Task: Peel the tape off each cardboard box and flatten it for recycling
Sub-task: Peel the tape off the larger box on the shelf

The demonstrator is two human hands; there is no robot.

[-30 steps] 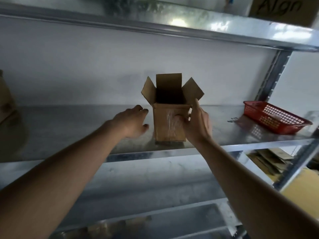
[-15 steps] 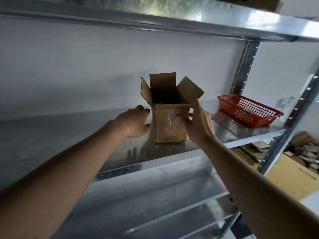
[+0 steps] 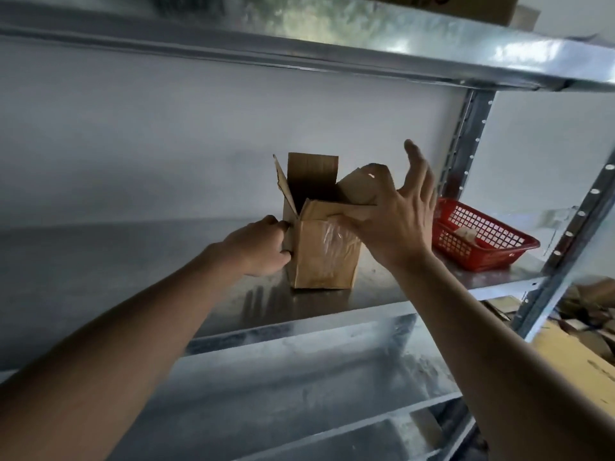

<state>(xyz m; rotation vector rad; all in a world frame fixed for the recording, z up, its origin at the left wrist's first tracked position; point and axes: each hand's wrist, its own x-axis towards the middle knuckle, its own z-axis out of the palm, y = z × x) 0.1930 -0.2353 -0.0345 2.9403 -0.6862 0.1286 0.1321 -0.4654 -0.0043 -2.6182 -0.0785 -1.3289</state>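
Head view: a small cardboard box [image 3: 324, 254] stands upright on the metal shelf [image 3: 133, 261], near its front edge, top flaps open. Clear tape [image 3: 334, 237] covers part of the box's near face. Left hand [image 3: 258, 249] grips the box's left side — fingers curled round that wall. Right hand [image 3: 396, 214] is spread, fingers straight, held against the box's upper right corner and right flap — it clasps nothing. A red basket [image 3: 482, 236] sits toward the shelf's right end, apart from the box.
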